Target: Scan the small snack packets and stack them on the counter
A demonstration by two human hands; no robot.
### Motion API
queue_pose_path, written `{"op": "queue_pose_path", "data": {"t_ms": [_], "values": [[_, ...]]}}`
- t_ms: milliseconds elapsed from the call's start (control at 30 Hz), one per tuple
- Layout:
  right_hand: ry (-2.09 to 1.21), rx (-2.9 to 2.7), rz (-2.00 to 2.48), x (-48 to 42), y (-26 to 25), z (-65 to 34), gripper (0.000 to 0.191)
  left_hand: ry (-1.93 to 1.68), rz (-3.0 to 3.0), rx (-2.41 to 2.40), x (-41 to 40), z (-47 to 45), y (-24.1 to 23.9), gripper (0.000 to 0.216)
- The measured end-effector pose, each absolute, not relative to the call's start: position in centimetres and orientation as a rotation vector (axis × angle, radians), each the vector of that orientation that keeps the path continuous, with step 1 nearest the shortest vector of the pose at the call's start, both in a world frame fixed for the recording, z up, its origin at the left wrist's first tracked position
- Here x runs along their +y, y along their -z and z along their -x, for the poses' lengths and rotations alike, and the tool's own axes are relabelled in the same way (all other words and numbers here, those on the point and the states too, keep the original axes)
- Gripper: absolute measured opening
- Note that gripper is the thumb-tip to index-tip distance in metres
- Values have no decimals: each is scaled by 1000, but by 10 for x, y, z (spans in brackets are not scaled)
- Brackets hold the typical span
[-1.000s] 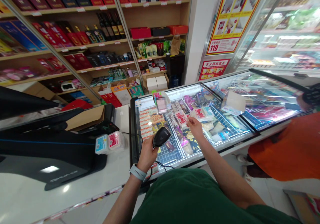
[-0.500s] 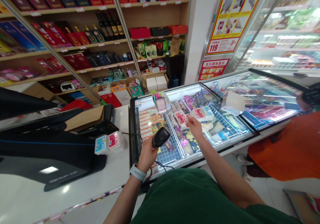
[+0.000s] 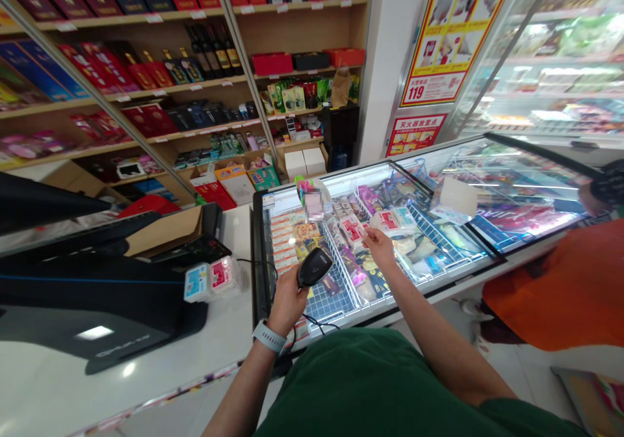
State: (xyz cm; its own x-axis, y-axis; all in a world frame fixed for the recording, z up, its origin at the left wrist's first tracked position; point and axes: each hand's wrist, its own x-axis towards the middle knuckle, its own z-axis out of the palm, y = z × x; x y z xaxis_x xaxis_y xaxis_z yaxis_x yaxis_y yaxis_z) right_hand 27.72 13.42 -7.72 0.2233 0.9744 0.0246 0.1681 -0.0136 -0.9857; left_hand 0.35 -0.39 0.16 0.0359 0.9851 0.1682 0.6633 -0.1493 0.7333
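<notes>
My left hand [image 3: 287, 300], with a grey watch band on the wrist, is closed around the handle of a black barcode scanner [image 3: 315, 268]. The scanner's head tilts toward the upper right, above the freezer's glass top. My right hand [image 3: 380, 247] pinches the edge of a clear plastic box with a red-and-white label [image 3: 351, 230]. Just beyond that hand, more clear boxes with red and blue labels [image 3: 392, 220] lie on the glass. What is inside the held box is too small to make out.
A chest freezer [image 3: 322, 346] with baskets of packaged food spans the middle. Left of it, a white counter [image 3: 234, 326] bears labelled clear boxes [image 3: 214, 278] and a dark till machine [image 3: 112, 313]. A white carton [image 3: 455, 199] sits on the glass. A person in orange [image 3: 560, 287] stands at right.
</notes>
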Motion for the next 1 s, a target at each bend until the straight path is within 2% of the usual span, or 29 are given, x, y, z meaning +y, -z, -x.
{"op": "queue_pose_path", "data": {"t_ms": [1000], "values": [[-960,-1169,1435,130,75,-270,52,-1025,-1801,1658,-8,-7,-8,50]]}}
